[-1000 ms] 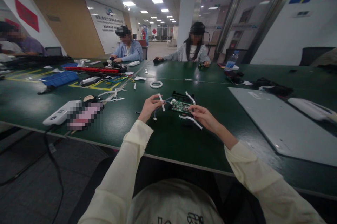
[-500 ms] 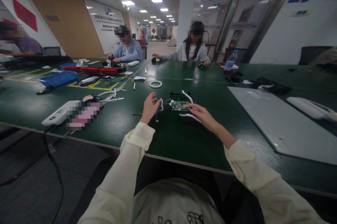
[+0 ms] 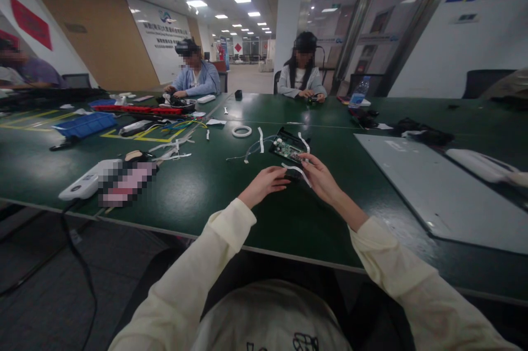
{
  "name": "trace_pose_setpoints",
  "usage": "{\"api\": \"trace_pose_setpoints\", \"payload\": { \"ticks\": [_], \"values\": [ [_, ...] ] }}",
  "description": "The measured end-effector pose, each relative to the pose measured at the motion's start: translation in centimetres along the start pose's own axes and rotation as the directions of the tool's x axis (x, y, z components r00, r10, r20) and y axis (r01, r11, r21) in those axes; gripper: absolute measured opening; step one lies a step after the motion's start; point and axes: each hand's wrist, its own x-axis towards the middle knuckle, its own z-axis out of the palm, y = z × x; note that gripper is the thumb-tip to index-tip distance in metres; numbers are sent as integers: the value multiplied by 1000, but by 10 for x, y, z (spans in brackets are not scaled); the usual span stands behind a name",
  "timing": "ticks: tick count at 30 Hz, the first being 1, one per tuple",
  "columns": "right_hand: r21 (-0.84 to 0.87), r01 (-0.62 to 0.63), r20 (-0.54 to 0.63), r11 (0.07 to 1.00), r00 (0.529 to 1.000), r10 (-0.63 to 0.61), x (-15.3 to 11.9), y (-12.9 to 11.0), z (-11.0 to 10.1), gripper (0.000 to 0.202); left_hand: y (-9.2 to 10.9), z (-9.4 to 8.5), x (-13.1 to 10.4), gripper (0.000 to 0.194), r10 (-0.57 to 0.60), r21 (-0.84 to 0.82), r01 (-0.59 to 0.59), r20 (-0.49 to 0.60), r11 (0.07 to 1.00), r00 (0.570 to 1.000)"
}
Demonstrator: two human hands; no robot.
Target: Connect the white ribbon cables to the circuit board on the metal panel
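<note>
A green circuit board (image 3: 289, 149) sits tilted in a black open housing (image 3: 273, 145), with thin grey wires (image 3: 252, 147) running off to its left. At the board's near right corner, my right hand (image 3: 322, 176) is closed with its fingertips on the edge. One white strip (image 3: 297, 170) curves between my two hands over a dark part, and another white strip (image 3: 304, 143) bends up at the board's far right. My left hand (image 3: 267, 185) reaches in from the left, fingers stretched and slightly apart, tips beside the nearer strip. A third white strip (image 3: 260, 140) lies across the wires.
A white tape roll (image 3: 241, 131) lies beyond the wires. To the left are loose white strips (image 3: 175, 148), a white power bank-like device (image 3: 88, 179) and a blue tray (image 3: 84, 124). A large grey panel (image 3: 433, 191) lies right. Two people sit across the table.
My left hand has let go of a white strip, now on the wires, and moved right toward the near strip. The board and housing have turned and tilted. A person opposite drew back an arm.
</note>
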Motion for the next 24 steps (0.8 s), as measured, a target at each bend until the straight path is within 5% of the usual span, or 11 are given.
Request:
{"api": "trace_pose_setpoints", "payload": {
  "ticks": [6,14,19,22,24],
  "values": [
    [-70,-22,4,997,1000,22,-2,0,1,32,10,-5,30,35,136,-334,-105,70,937,988],
    [-156,-132,42,979,989,140,-1,-4,-2,32,-6,-19,55,22,4,-318,-29,-78,948,997],
    [-428,-321,202,845,877,435,8,-51,-37,40,-10,-22,53,19,52,-344,-91,-120,934,991],
    [-569,-267,-20,778,950,312,21,-73,-83,40,-8,-25,51,17,64,-371,-108,-128,922,990],
    [-764,-285,-287,579,954,90,28,-75,-118,39,-7,-26,50,16,62,-381,-117,-154,917,986]
  ]
}}
